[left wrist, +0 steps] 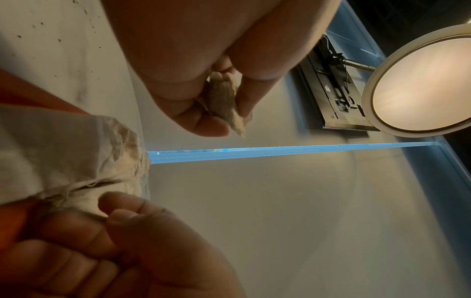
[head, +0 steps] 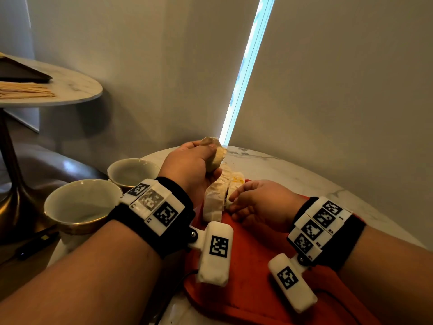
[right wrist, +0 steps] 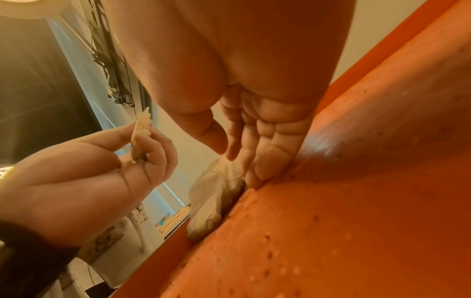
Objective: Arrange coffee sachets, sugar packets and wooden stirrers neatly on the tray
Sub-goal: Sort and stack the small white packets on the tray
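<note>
Hands are working over the orange tray, which is lying on a round marble table. Raised above the tray's far end, the left hand is pinching a crumpled beige sachet between thumb and curled fingers; the left wrist view shows the sachet squeezed between thumb tip and forefinger, and from the right wrist it is standing up out of the fingers. Lower down, the right hand is resting on the tray with its fingers loosely bent and together, tips touching the tray floor beside a pile of pale packets; whether they are gripping any packet I cannot tell, since the packets are lying just past the fingertips against the tray's far wall. Both forearms are reaching in from the near side of the tray, each wearing a black band with white blocks bearing square black-and-white code markers; no readable writing is showing on the sachet or packets. Left of the tray two empty cups are standing side by side. Well beyond the tray to the left, a second marble table is carrying a bundle of stirrers and a dark flat object.
</note>
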{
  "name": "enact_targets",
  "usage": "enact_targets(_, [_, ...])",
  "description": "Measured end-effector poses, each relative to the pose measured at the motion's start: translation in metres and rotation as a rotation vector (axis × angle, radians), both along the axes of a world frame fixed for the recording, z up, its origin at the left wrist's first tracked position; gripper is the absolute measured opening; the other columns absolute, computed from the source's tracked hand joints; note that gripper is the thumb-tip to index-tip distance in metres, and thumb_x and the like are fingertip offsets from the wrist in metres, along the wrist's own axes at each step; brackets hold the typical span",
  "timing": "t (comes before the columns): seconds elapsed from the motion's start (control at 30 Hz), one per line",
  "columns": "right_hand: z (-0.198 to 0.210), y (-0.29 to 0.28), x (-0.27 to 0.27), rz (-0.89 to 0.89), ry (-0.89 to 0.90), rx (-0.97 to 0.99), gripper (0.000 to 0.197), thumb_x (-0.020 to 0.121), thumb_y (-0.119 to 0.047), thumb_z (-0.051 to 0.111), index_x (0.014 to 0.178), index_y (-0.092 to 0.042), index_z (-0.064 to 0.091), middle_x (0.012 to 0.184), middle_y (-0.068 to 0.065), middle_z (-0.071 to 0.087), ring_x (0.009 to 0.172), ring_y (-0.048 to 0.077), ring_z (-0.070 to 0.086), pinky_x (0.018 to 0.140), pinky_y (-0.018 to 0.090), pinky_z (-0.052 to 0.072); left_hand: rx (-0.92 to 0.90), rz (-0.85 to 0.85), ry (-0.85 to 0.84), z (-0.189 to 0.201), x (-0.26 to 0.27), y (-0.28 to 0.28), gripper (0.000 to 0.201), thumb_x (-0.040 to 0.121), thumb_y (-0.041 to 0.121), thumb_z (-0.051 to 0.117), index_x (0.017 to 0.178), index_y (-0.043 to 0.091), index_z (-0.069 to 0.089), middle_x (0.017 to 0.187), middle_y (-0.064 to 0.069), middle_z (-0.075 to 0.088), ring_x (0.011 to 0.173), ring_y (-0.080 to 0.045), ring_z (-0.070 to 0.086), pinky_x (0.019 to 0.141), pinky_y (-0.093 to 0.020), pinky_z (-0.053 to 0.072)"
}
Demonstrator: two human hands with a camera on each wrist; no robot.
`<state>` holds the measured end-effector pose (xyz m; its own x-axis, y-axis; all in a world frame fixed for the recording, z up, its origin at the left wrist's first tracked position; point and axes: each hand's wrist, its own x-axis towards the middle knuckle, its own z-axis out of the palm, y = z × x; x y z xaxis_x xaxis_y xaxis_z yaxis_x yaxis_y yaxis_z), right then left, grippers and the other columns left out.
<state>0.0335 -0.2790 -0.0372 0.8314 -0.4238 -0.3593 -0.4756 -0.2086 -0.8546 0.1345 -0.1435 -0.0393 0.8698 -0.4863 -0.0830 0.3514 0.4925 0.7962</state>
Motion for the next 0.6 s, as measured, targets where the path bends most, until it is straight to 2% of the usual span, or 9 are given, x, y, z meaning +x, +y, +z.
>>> enact_targets(0.1, [0.000, 0.000, -0.004, -0.030, -0.029, 0.053, 0.012, 0.093, 0.004, 0.057, 0.098, -0.001, 0.065, 0.087, 0.022, 0.071, 0.063, 0.025, 0.059, 0.053, 0.029, 0.046, 0.002, -0.005, 0.000, 0.000, -0.001, 0.000, 0.013, 0.097, 0.015, 0.064, 0.109, 0.015, 0.065, 0.099, -0.012, 0.065, 0.081, -0.024, 0.061, 0.053, -0.028, 0.052])
enact_targets(0.2, [-0.001, -0.009, 0.001, -0.212, -0.167, 0.017, 0.010, 0.094, -0.005, 0.059, 0.103, -0.002, 0.061, 0.083, 0.017, 0.058, 0.054, 0.017, 0.048, 0.046, 0.026, 0.036, 0.027, -0.006, -0.018, -0.001, 0.000, 0.000, 0.010, 0.096, 0.015, 0.065, 0.104, 0.019, 0.067, 0.100, -0.009, 0.068, 0.086, -0.024, 0.062, 0.057, -0.031, 0.051])
enact_targets(0.23, [0.000, -0.015, 0.004, -0.283, -0.204, 0.001, 0.017, 0.096, -0.015, 0.061, 0.108, -0.003, 0.060, 0.087, 0.015, 0.057, 0.060, 0.018, 0.050, 0.049, 0.028, 0.037, 0.040, -0.006, -0.022, -0.001, 0.000, 0.000, 0.009, 0.095, 0.015, 0.065, 0.102, 0.021, 0.068, 0.100, -0.008, 0.069, 0.088, -0.024, 0.063, 0.059, -0.032, 0.051])
enact_targets(0.3, [0.000, -0.024, 0.011, -0.376, -0.217, 0.039, 0.034, 0.096, -0.037, 0.060, 0.117, -0.010, 0.057, 0.102, 0.012, 0.060, 0.084, 0.022, 0.059, 0.062, 0.033, 0.048, 0.043, -0.009, -0.026, -0.002, -0.001, 0.000, 0.009, 0.095, 0.014, 0.065, 0.099, 0.022, 0.068, 0.096, -0.007, 0.070, 0.086, -0.022, 0.063, 0.060, -0.033, 0.050])
enact_targets(0.37, [0.001, -0.030, 0.014, -0.382, -0.186, 0.139, 0.045, 0.095, -0.049, 0.056, 0.121, -0.013, 0.055, 0.115, 0.015, 0.058, 0.106, 0.031, 0.060, 0.081, 0.042, 0.054, 0.042, -0.007, -0.027, -0.002, -0.001, -0.001, 0.010, 0.096, 0.013, 0.064, 0.098, 0.021, 0.068, 0.094, -0.006, 0.070, 0.084, -0.022, 0.064, 0.060, -0.032, 0.051])
enact_targets(0.4, [0.000, -0.030, 0.015, -0.381, -0.180, 0.164, 0.047, 0.094, -0.051, 0.055, 0.120, -0.013, 0.055, 0.116, 0.016, 0.058, 0.109, 0.033, 0.059, 0.085, 0.044, 0.054, 0.045, -0.005, -0.027, -0.002, -0.002, 0.000, 0.010, 0.096, 0.013, 0.064, 0.098, 0.021, 0.069, 0.094, -0.006, 0.070, 0.084, -0.022, 0.064, 0.061, -0.032, 0.051])
enact_targets(0.43, [-0.001, -0.029, 0.015, -0.384, -0.192, 0.143, 0.047, 0.091, -0.053, 0.056, 0.118, -0.014, 0.057, 0.115, 0.014, 0.059, 0.108, 0.032, 0.059, 0.083, 0.044, 0.053, 0.051, -0.003, -0.030, -0.002, -0.001, 0.000, 0.010, 0.096, 0.013, 0.064, 0.099, 0.022, 0.069, 0.096, -0.007, 0.070, 0.086, -0.023, 0.064, 0.061, -0.032, 0.051])
enact_targets(0.5, [-0.002, -0.022, 0.013, -0.366, -0.254, -0.050, 0.042, 0.085, -0.053, 0.063, 0.111, -0.020, 0.061, 0.109, 0.008, 0.064, 0.095, 0.024, 0.061, 0.074, 0.042, 0.051, 0.065, -0.012, -0.037, -0.004, 0.000, 0.001, 0.012, 0.094, 0.014, 0.067, 0.102, 0.022, 0.070, 0.101, -0.008, 0.071, 0.092, -0.025, 0.065, 0.059, -0.032, 0.051])
enact_targets(0.6, [-0.001, -0.006, 0.008, -0.182, -0.457, -0.205, 0.029, 0.087, -0.041, 0.072, 0.108, -0.023, 0.064, 0.104, 0.003, 0.067, 0.085, 0.016, 0.061, 0.065, 0.034, 0.049, 0.078, -0.080, -0.075, -0.005, -0.003, 0.002, 0.019, 0.093, 0.019, 0.069, 0.112, 0.017, 0.069, 0.099, -0.009, 0.072, 0.086, -0.023, 0.065, 0.060, -0.032, 0.050])
